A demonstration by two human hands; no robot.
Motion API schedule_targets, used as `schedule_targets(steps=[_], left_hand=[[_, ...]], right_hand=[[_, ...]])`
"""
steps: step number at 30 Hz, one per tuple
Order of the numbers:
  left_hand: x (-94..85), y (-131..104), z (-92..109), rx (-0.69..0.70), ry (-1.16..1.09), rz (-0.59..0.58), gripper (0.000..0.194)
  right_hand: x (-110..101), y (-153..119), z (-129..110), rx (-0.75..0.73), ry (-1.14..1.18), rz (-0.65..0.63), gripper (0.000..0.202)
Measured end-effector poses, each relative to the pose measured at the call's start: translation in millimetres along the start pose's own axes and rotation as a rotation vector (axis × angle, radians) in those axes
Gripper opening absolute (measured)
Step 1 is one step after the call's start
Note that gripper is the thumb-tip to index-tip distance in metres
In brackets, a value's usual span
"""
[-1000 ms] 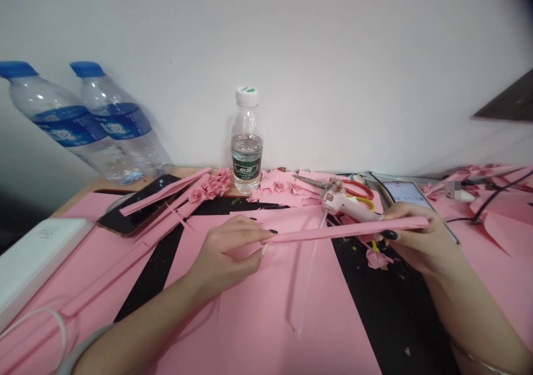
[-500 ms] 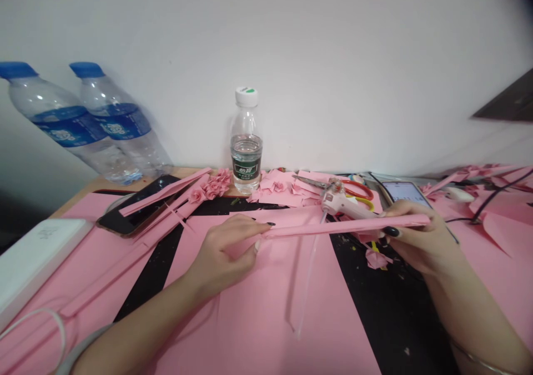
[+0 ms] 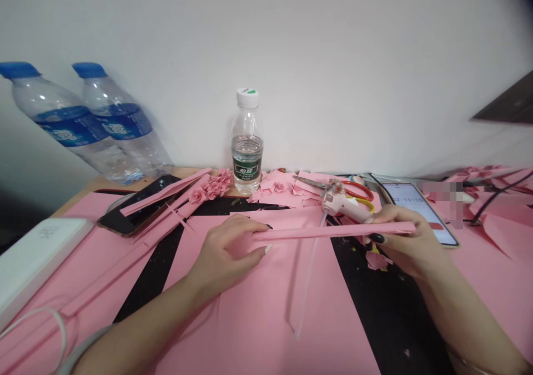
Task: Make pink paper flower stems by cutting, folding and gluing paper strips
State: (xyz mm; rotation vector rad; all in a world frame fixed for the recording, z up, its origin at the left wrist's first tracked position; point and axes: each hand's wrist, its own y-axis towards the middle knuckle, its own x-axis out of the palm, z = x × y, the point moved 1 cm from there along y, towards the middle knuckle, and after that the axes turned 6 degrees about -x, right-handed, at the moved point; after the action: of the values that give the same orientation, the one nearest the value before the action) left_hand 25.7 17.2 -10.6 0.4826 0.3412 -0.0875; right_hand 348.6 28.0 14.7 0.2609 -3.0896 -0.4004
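Observation:
A thin rolled pink paper stick (image 3: 316,231) is held level above a large pink sheet (image 3: 291,303). My right hand (image 3: 406,239) pinches its right end between thumb and fingers. At the other end, my left hand (image 3: 233,244) has its thumb below and index finger above the tip, which lies between them. Behind the stick rests a pale pink glue gun (image 3: 339,204), a clear strand hanging from its nozzle. Scissors (image 3: 353,189) with red and yellow handles lie beside it.
A small water bottle (image 3: 247,147) stands by the wall, two large bottles (image 3: 120,122) lean at the left. Around lie a dark phone (image 3: 125,219), a lit phone (image 3: 420,214), paper roses (image 3: 210,189), a white box-like device (image 3: 45,258) and cables.
The paper stick and my right hand have shifted left. My left thumb and index finger have spread around the stick's end. More of the lit phone shows.

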Motion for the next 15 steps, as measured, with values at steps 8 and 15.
schedule_targets(steps=[8, 15], left_hand=[[2.7, 3.2, 4.2, 0.066, -0.057, -0.026, 0.02], [2.7, 3.8, 3.5, 0.046, -0.074, -0.024, 0.019]], right_hand=[[3.4, -0.9, 5.5, 0.01, -0.06, 0.012, 0.02], [2.6, -1.6, 6.2, 0.003, -0.061, -0.004, 0.019]])
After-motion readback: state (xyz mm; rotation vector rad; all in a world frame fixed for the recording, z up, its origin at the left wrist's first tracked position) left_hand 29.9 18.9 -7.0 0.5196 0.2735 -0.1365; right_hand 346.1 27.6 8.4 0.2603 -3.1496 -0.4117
